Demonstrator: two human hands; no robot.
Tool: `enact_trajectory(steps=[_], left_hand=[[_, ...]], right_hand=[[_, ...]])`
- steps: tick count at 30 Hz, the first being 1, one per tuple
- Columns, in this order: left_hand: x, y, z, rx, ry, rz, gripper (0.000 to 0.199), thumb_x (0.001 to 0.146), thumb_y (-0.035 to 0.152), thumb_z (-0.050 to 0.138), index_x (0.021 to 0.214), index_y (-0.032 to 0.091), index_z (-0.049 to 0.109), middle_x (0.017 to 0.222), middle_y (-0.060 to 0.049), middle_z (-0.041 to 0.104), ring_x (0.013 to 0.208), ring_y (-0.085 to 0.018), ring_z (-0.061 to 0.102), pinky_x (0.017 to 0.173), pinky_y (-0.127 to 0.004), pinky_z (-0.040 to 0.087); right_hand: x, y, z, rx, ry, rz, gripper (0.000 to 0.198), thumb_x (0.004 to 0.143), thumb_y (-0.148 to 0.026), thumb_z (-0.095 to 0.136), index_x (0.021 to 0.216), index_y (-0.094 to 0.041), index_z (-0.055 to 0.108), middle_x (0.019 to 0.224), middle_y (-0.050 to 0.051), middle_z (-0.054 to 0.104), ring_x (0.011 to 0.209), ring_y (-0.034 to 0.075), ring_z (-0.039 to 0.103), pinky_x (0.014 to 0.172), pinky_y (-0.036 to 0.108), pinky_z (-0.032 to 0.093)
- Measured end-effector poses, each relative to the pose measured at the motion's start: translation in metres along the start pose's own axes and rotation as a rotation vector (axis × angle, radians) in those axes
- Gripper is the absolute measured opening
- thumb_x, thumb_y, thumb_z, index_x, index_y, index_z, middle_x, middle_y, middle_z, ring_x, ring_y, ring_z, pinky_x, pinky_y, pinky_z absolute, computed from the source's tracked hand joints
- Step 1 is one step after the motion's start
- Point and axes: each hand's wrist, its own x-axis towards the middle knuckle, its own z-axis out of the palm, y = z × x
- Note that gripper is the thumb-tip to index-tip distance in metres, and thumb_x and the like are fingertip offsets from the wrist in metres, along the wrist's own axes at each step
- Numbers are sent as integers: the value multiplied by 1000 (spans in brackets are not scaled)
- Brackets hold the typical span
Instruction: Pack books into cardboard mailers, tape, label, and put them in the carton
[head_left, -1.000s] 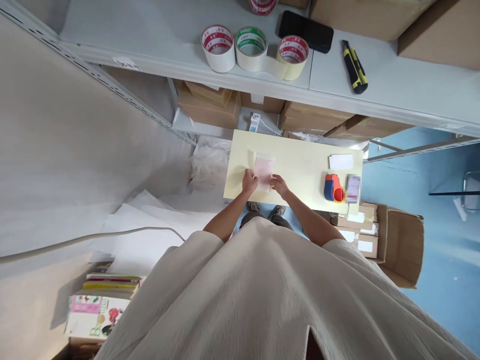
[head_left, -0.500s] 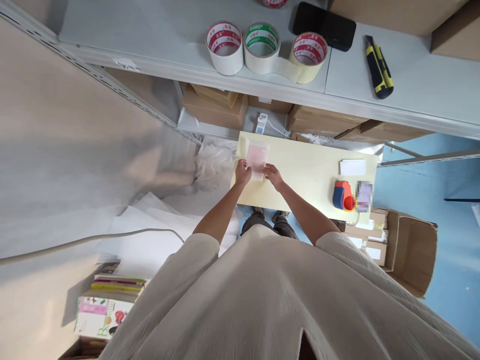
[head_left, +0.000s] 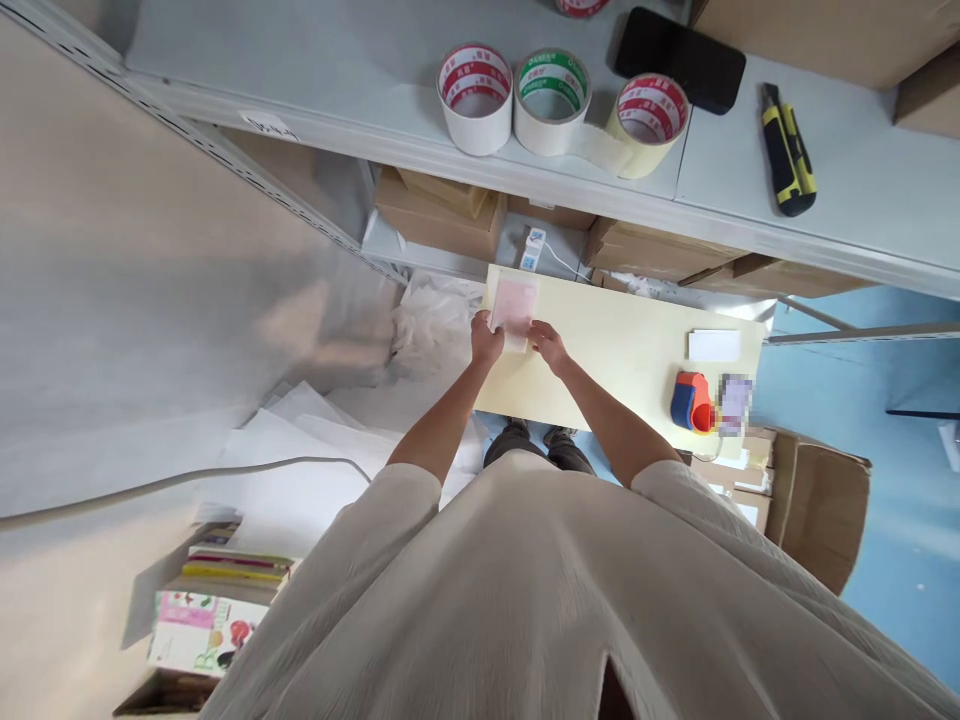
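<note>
As we look down over the front of a pale shirt, both hands are at work on a pale pink packet (head_left: 515,303), and it lies at the far left end of the cream tabletop (head_left: 600,345). Here's our left hand (head_left: 487,340), thumb and fingers closed in a pinch on the packet's left edge, towards its near corner. Across from it, our right hand (head_left: 548,346) has its fingers bent against the right edge; whether they grip it or merely touch, we cannot tell. The two hands are apart, with the packet between them.

Over at the right end of the tabletop we've got a white card (head_left: 714,346) on the far side, an orange-and-blue object (head_left: 691,400) nearer us, and just right of that a purplish item (head_left: 736,402), too blurred for us to read. Up on the raised shelf (head_left: 300,75) at the far side, three tape rolls (head_left: 480,132) stand in a row, a black slab (head_left: 681,60) lies behind the rightmost, and a yellow-and-black cutter (head_left: 789,155) rests further right. Down to our left, white sheets (head_left: 292,480) spread out, with books (head_left: 210,630) stacked nearer us; an open cardboard box (head_left: 825,505) sits off to the right.
</note>
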Motion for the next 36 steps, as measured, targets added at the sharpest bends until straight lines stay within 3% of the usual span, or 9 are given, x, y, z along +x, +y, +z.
enact_trajectory(steps=[6,12,20,29,36], left_hand=[[-38,17,-8,141,161,-1,70,90,13,65,158,24,54,181,-21,45,170,-42,43,137,-63,41],[-80,36,3,128,39,28,64,94,11,62,156,23,57,174,-21,55,164,-41,53,133,-61,47],[-163,45,46,131,-19,32,59,95,13,66,153,24,60,172,-21,58,158,-42,59,130,-59,50],[-266,27,90,109,75,96,55,95,13,64,148,24,63,166,-18,61,159,-38,58,135,-55,46],[-330,-1,78,81,188,75,58,91,10,65,148,21,65,161,-19,65,157,-38,61,135,-54,48]], right_hand=[[-18,13,-22,-86,99,40,54,82,-50,84,133,-31,79,133,9,79,111,26,73,100,44,62],[-49,18,-58,-80,145,50,37,80,-42,85,112,-25,80,115,10,81,103,26,76,90,40,62],[-112,36,-114,-48,118,-12,24,79,-36,85,100,-26,78,100,6,82,98,25,77,84,37,61],[-180,91,-178,-91,22,-118,33,77,-49,80,102,-27,75,104,6,80,95,24,76,83,37,59],[-220,101,-172,-127,-111,-134,36,76,-47,80,105,-27,75,104,7,84,97,25,79,85,36,59]])
